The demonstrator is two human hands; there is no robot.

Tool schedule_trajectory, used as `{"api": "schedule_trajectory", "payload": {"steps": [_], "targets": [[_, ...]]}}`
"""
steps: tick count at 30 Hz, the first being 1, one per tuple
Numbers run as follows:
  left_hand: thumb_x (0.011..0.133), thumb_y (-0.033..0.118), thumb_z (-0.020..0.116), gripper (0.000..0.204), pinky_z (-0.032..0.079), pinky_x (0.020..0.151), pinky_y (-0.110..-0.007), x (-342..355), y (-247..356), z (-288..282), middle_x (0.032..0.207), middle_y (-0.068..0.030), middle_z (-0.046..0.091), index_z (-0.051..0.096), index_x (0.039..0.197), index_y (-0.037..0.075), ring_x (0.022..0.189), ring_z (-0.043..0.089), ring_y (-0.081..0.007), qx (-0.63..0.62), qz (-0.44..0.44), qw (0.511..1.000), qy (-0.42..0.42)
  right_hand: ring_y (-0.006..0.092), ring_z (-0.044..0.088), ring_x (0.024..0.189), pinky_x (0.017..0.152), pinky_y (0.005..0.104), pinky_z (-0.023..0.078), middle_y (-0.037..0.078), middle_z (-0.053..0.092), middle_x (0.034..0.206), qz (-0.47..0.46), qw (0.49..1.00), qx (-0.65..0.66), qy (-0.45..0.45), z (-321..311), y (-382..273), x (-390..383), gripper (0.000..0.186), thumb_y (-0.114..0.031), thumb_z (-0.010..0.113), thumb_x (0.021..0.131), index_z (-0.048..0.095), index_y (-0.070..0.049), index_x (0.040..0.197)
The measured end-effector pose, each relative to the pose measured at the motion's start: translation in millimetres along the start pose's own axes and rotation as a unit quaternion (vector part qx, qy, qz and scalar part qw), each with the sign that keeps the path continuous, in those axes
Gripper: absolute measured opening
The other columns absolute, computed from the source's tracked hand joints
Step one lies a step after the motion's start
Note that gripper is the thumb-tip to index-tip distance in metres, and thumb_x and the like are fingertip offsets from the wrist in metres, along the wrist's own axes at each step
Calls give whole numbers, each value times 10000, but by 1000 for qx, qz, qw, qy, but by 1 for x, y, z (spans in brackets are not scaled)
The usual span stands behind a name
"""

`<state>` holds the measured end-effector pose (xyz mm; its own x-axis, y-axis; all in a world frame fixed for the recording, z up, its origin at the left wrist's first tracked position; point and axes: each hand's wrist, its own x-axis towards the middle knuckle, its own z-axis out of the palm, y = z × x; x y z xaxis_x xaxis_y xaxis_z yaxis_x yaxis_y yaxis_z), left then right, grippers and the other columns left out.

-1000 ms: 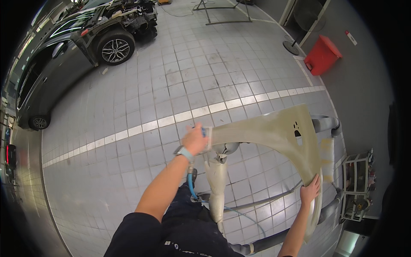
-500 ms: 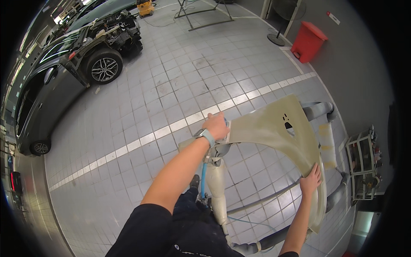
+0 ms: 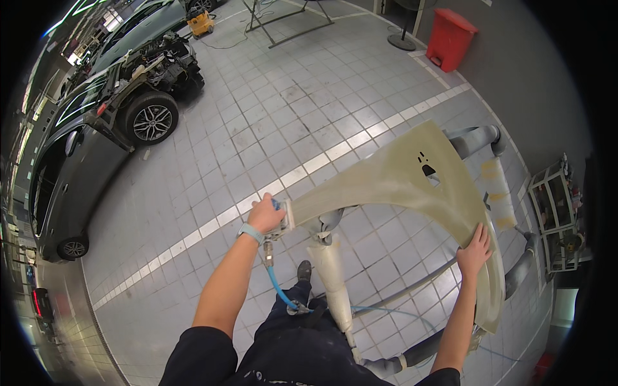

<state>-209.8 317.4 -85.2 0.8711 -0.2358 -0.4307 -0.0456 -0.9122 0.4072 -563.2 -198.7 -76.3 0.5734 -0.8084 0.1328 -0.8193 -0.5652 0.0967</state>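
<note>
My left hand [image 3: 265, 213], with a watch on its wrist, is closed over an air sander [image 3: 288, 216]. The sander is pressed at the narrow left end of an olive-coated car fender [image 3: 386, 170]. From the tool a blue air hose [image 3: 275, 283] curves down toward my legs. Lying with fingers outstretched on the lower right part of the fender, my right hand [image 3: 474, 251] holds nothing. Beneath the panel, a stand with padded, wrapped arms [image 3: 331, 276] bears it. The sander's pad face is hidden from me.
A dark car [image 3: 84, 161] with its front stripped stands at the left. Beyond the fender are a red bin [image 3: 450, 40], a fan base [image 3: 402, 42] and a metal trestle [image 3: 290, 26]. A wire shelf rack [image 3: 555, 215] stands by the right wall. The hose trails across the tiles.
My left hand has carried the sander left and nearer, out to the fender's narrow end. My right hand stays on the panel. The whole view has shifted slightly.
</note>
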Motion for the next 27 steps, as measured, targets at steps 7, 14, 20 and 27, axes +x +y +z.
{"api": "schedule_trajectory", "payload": {"steps": [7, 14, 20, 27], "targets": [[872, 353, 781, 651, 591, 966, -566, 30, 146, 19, 1297, -449, 604, 523, 1378, 35, 1151, 676, -576, -9, 102, 995, 17, 426, 366, 1577, 1229, 734, 280, 121, 366, 1739, 4, 1000, 10, -13, -4, 0, 1, 1024, -25, 703, 760, 316, -151, 1700], [856, 385, 765, 696, 576, 1007, -552, 44, 69, 6, 1280, -411, 639, 511, 1390, 17, 1138, 687, -553, -54, 73, 996, -18, 420, 353, 1586, 1228, 734, 283, 97, 361, 1748, 1, 1000, 7, -12, 6, 7, 4, 1035, -32, 706, 754, 313, -154, 1704], [846, 397, 744, 663, 579, 914, -484, 14, -70, 5, 1159, -296, 730, 568, 1331, -19, 1073, 736, -438, -136, -46, 990, -2, 418, 348, 1590, 1224, 730, 290, 91, 360, 1750, -2, 1000, 7, -1, 12, 11, 4, 1021, -39, 697, 760, 321, -155, 1702], [852, 374, 743, 638, 567, 962, -539, 23, -18, 6, 1190, -372, 691, 550, 1352, 27, 1112, 691, -515, -80, 19, 996, 23, 404, 357, 1586, 1225, 727, 293, 81, 367, 1746, 1, 1000, 4, 2, 12, 9, 4, 1021, -44, 702, 759, 329, -171, 1701]]}}
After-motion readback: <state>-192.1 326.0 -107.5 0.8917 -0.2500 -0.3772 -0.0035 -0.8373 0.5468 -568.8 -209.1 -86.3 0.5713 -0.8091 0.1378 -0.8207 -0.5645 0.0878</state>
